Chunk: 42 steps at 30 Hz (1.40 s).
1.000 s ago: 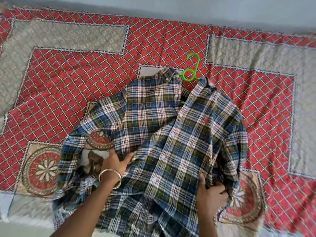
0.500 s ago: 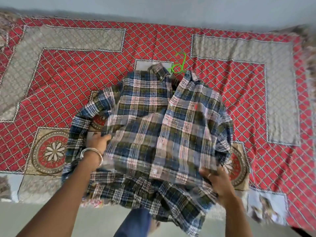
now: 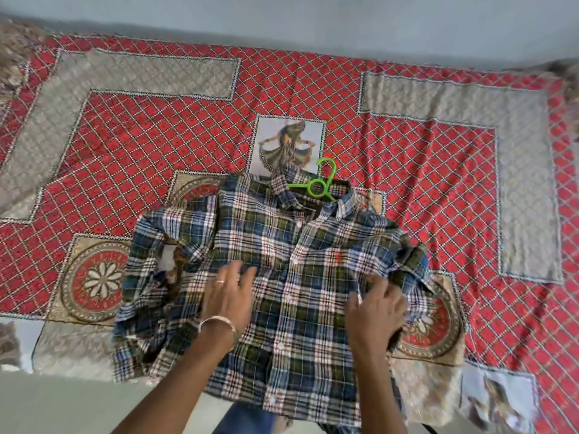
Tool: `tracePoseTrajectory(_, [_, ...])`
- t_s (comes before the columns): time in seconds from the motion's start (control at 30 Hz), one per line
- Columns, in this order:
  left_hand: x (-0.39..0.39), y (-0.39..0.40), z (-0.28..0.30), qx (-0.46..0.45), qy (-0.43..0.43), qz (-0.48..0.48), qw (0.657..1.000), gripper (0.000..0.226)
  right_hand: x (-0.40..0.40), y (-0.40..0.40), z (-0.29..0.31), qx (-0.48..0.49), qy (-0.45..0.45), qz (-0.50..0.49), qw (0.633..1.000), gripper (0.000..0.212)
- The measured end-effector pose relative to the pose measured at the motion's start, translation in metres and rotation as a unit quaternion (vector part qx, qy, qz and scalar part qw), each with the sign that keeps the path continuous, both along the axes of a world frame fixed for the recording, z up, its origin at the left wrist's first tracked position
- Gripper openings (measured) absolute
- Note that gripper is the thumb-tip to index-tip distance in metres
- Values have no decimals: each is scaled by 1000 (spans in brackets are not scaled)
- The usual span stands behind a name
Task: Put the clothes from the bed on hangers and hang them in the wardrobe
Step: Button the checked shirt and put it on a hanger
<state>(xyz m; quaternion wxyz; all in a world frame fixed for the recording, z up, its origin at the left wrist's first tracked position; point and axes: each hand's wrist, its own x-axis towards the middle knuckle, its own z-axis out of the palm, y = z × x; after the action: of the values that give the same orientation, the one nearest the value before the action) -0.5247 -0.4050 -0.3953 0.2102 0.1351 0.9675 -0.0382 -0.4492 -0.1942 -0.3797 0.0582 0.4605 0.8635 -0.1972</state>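
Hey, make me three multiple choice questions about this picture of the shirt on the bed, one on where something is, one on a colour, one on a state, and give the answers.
1. Where does the hanger show?
A. at the shirt's collar
B. by the hem
C. under the left sleeve

2. What colour is the hanger?
A. white
B. green
C. black

3. How does the left hand lie?
A. curled round the hanger
B. flat with fingers straight on the plaid shirt
C. lifted clear above the bedspread

Answers:
1 A, the hook and ring poke out of the open collar.
2 B, the plastic is bright green.
3 B, the fingers are spread on the shirt front; the right hand rests at the shirt's side.
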Motion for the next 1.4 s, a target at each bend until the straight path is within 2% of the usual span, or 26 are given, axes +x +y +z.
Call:
tracePoseTrajectory(0.07, [-12, 24, -1, 67, -62, -55, 994, 53, -31, 8, 0, -42, 59, 55, 996, 33])
tracePoseTrajectory(0.13, [-34, 43, -12, 82, -86, -59, 991, 56, -73, 19, -7, -75, 99, 100, 987, 27])
tracePoseTrajectory(0.23, [-64, 57, -28, 33, -159, -65, 985, 62, -125, 30, -15, -88, 142, 138, 976, 21])
tracePoseTrajectory(0.33, [-97, 67, -34, 5, -291, -70, 954, 47, -180, 43, -25, -97, 172, 134, 971, 21])
tracePoseTrajectory(0.4, [-113, 70, -38, 35, -253, -49, 965, 33, -208, 51, -37, -84, 124, 151, 977, 25])
tracePoseTrajectory(0.47, [-125, 73, -43, 60, -203, -12, 977, 32, -227, 53, -53, -69, 37, 165, 983, 35])
tracePoseTrajectory(0.57, [-130, 77, -54, 15, -281, -6, 960, 62, -249, 51, -65, -76, -38, 112, 990, 49])
tracePoseTrajectory(0.67, [-130, 76, -65, -1, -299, -17, 954, 74, -267, 53, -73, -136, -52, 4, 989, 44])
tracePoseTrajectory(0.7, [-129, 75, -68, 7, -301, -12, 954, 74, -271, 56, -75, -157, -46, -25, 986, 39])
tracePoseTrajectory(0.8, [-130, 71, -75, 22, -301, -10, 953, 77, -287, 67, -72, -222, 52, -76, 971, 28])
tracePoseTrajectory(0.87, [-130, 70, -79, 20, -292, -14, 956, 77, -301, 77, -65, -204, 84, -18, 975, 29])
tracePoseTrajectory(0.97, [-128, 70, -83, 9, -287, -19, 958, 72, -315, 88, -62, -171, 74, 71, 980, 26])
tracePoseTrajectory(1.07, [-129, 71, -85, 7, -288, -17, 957, 68, -311, 91, -70, -165, 60, 74, 982, 25])
tracePoseTrajectory(1.13, [-131, 73, -86, 5, -295, -14, 955, 69, -307, 88, -73, -157, 27, 81, 984, 31])
tracePoseTrajectory(1.23, [-141, 74, -77, 26, -332, -8, 943, 72, -297, 85, -74, -137, -46, 127, 981, 28])
tracePoseTrajectory(1.3, [-156, 73, -69, 83, -365, 41, 926, 53, -284, 84, -75, -114, -59, 140, 982, 31])
tracePoseTrajectory(1.33, [-163, 73, -65, 118, -359, 73, 923, 41, -276, 82, -73, -93, -34, 125, 987, 33])
tracePoseTrajectory(1.4, [-178, 73, -59, 182, -280, 121, 935, 29, -257, 74, -66, -31, 73, 57, 995, 30])
